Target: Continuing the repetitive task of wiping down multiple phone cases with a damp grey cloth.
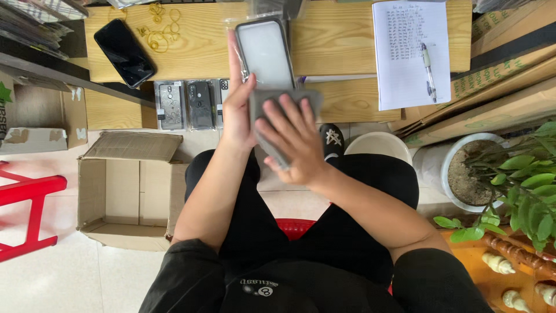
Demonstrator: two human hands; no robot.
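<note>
Now seated at wooden desk [341, 40]: left hand [238, 113] fingers clamped on phone case [265, 53], right hand [292, 139] fingers spread flat on grey cloth [272, 101] just below. Black phone [124, 52], packaged cases [185, 104] left of fingers; notebook [408, 58], pen [427, 72] right. Cardboard box [124, 191] on tiled floor [58, 272].

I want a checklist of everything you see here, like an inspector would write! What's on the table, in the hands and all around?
Surface: low wooden table, mostly bare wood.
Job's things: phone case held upright; grey cloth pressed on its lower end.
Clutter: black phone, rubber bands, packaged cases, notebook with pen.
Grippers: left hand grips the case; right hand lies flat on the cloth.
Cables: nothing seen.
Surroundings: open cardboard box, red stool, potted plant, flat cartons.
</note>
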